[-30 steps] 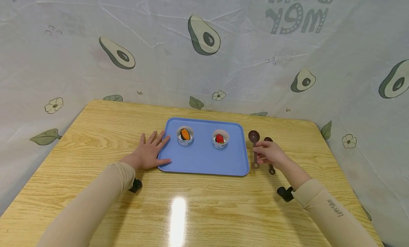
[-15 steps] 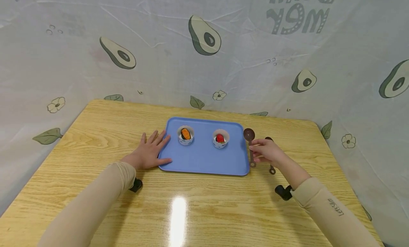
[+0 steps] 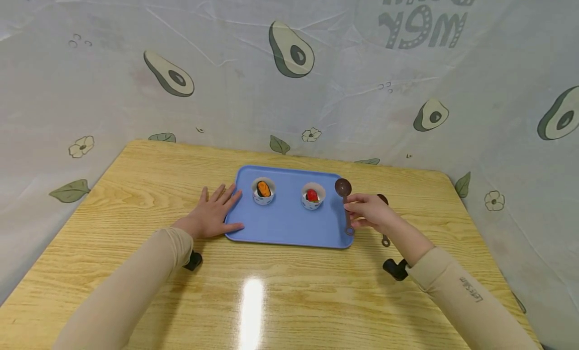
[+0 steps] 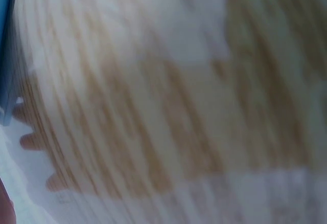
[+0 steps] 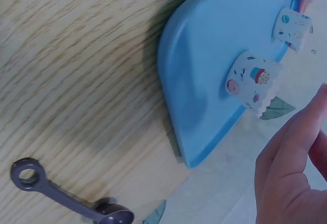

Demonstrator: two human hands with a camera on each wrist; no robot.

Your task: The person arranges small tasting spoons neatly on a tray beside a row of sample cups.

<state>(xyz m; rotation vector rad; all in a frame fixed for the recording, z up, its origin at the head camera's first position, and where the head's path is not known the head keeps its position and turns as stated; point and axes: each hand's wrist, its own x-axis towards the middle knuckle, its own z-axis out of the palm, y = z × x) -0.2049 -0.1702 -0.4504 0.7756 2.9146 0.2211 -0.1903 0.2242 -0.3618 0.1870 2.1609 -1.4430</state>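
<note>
My left hand (image 3: 208, 216) rests with fingers spread on the left edge of a blue tray (image 3: 285, 227). With its fingertips, my right hand (image 3: 371, 211) pinches the handle of a dark brown measuring spoon (image 3: 343, 187) over the tray's right edge. On the tray stand two patterned paper cups. The left cup (image 3: 263, 200) contains an orange-topped sushi piece (image 3: 264, 189); the right cup (image 3: 311, 205) contains a red-topped piece (image 3: 311, 194). A second brown measuring spoon (image 5: 71, 198) lies on the table, partly hidden by the right hand in the head view.
The wooden table (image 3: 298, 289) extends around the tray, with a bright light reflection near the front. Behind it hangs a pale curtain (image 3: 226, 88) printed with avocados. Each wrist bears a black camera mount (image 3: 395, 269). The left wrist view is mostly blurred.
My right hand has carried the measuring spoon leftward from the table to above the tray's right edge. My left hand has stayed on the tray's left side.
</note>
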